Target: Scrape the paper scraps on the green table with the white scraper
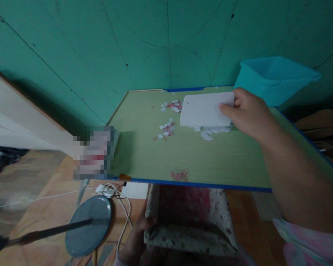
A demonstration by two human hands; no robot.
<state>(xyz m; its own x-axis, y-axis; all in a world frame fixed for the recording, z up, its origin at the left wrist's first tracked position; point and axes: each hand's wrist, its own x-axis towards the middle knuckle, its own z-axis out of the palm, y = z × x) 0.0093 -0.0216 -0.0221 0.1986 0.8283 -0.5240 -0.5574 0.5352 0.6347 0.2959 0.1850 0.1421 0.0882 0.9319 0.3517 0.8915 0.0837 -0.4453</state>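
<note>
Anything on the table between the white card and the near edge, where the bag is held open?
Nothing visible does. The card in the right hand has scraps at its near edge, then bare table down to the bag.

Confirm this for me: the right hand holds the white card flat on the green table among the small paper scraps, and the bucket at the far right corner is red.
One thing is wrong: the bucket is turquoise blue, not red, as the head view shows. The rest stands: the right hand holds the white card on the green table, with small paper scraps scattered around it.
</note>
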